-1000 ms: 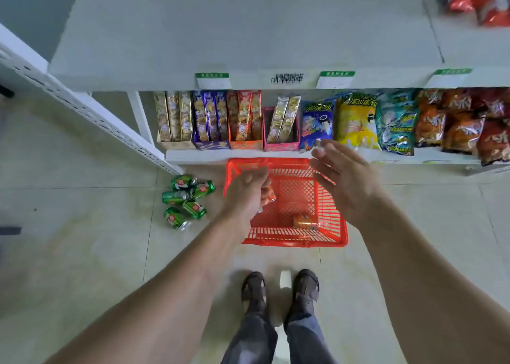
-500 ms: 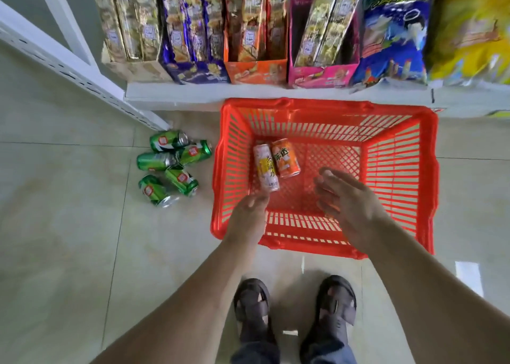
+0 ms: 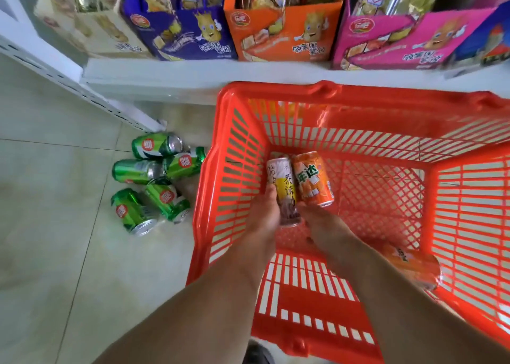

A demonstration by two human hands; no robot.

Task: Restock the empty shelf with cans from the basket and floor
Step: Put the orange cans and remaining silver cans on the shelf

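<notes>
A red plastic basket (image 3: 345, 93) stands on the floor in front of the bottom shelf. On its mesh bottom lie a slim white-and-yellow can (image 3: 281, 178) and an orange can (image 3: 313, 177), side by side. A third orange can (image 3: 411, 264) lies blurred at the near right of the basket. Both hands are down inside the basket. My left hand (image 3: 262, 223) curls around the left side and near end of the slim can. My right hand (image 3: 324, 227) has its fingertips at the near end of the first orange can. Several green cans (image 3: 154, 178) lie on the tiles to the left of the basket.
The white bottom shelf (image 3: 165, 76) carries snack display boxes in beige, purple (image 3: 182, 35), orange (image 3: 284, 38) and pink (image 3: 400, 43). A white perforated upright (image 3: 69, 82) slants down to the floor beside the green cans. Beige tiles spread to the left.
I have bent much closer to the basket. Both hands went from hovering over its near rim down to the two cans, and my left hand has closed on the slim can.
</notes>
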